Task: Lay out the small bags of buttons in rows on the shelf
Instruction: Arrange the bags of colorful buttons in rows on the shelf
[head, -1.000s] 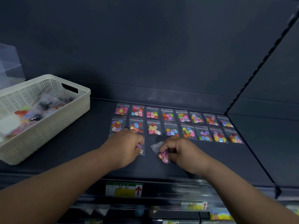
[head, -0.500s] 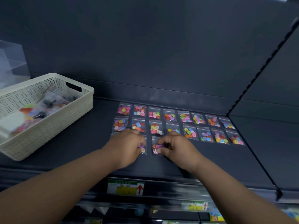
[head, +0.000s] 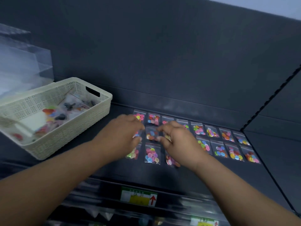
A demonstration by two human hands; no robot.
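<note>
Head view: clear bags (head: 152, 154) of multicoloured buttons are lying in three rows along the shelf's (head: 211, 173) back edge, reaching its right edge. Left hand (head: 123, 136) is hovering, grip blurred, can't tell. Right hand (head: 177, 141) is hovering, grip apart.

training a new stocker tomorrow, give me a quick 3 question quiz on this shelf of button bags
1. True or false: the cream basket sits on the shelf to the left of the button bags.
2. Which row of bags is only partly filled? A) back B) middle C) front
3. Fill in: the shelf-edge label below the bags bears a red ____.
Key: 1 true; 2 C; 3 arrow.
</note>
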